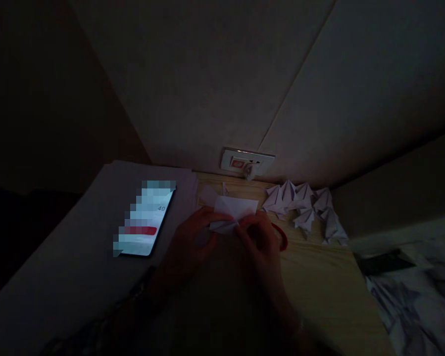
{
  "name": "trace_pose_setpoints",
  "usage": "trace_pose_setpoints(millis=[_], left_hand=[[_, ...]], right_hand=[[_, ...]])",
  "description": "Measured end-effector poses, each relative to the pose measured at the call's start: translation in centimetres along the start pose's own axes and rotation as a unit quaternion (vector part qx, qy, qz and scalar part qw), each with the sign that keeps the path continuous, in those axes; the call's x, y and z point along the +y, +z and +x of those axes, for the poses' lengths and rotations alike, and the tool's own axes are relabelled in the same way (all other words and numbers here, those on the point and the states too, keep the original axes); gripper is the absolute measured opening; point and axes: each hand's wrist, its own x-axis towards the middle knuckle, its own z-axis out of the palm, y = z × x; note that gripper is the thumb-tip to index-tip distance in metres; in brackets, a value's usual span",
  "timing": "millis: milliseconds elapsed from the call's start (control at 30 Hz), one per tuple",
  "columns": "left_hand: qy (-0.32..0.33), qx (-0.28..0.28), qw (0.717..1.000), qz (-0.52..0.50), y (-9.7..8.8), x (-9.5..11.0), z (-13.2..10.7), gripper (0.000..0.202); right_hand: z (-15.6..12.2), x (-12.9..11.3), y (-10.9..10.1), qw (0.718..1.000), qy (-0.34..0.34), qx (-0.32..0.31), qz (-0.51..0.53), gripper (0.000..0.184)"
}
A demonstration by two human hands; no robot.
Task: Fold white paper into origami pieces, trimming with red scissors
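Observation:
Both hands hold a small white sheet of folded paper (239, 205) above the wooden tabletop. My left hand (192, 236) grips its left side, fingers on top and thumb below. At the paper's lower right edge, my right hand (261, 235) pinches it between thumb and fingers. A crease runs across the sheet, and its lower part is partly covered by the fingers. Just right of my right hand lies a red curved handle (280, 237), mostly hidden. Several folded white paper pieces (289, 195) with pointed tips stand at the right rear of the table.
A lit phone (144, 220) rests on a stack of white paper (96, 222) at the left. A wall socket (246, 162) with a plug sits behind the wooden table (319, 282). More folded white paper (404, 311) lies lower down at the right. The scene is dim.

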Motion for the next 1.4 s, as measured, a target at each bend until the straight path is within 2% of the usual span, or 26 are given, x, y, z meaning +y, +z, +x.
trace_pose_setpoints(millis=[100,200,367,500,667,933,1167,1400], left_hand=[[-0.018,0.015,0.999,-0.043,0.0,-0.2,0.0,0.033],[-0.053,0.032,0.994,-0.088,0.1,-0.4,0.0,0.026],[-0.068,0.056,0.991,-0.104,0.0,-0.5,0.0,0.012],[-0.078,0.075,0.989,-0.100,0.1,-0.4,0.1,0.010],[-0.110,0.060,0.985,-0.121,0.1,-0.1,0.2,0.010],[-0.065,0.064,0.990,-0.112,0.1,-0.2,0.0,0.010],[-0.073,0.094,0.990,-0.079,0.4,-0.6,0.0,0.009],[-0.093,0.079,0.987,-0.104,0.2,-0.4,0.2,0.008]], right_hand=[[0.1,0.1,0.0,1.000,0.012,0.004,0.017,0.008],[0.1,0.3,-0.2,0.996,0.057,0.015,0.060,0.010],[0.0,0.6,-0.4,0.989,0.113,0.042,0.089,0.016],[0.0,0.4,-0.4,0.988,0.111,0.047,0.097,0.019],[-0.1,0.6,-0.4,0.987,0.116,0.043,0.098,0.018],[-0.1,0.9,-0.3,0.989,0.097,0.068,0.091,0.016],[-0.2,0.1,0.0,0.995,0.054,0.071,0.037,0.014],[-0.2,0.1,0.3,0.995,0.056,0.071,0.039,0.015]])
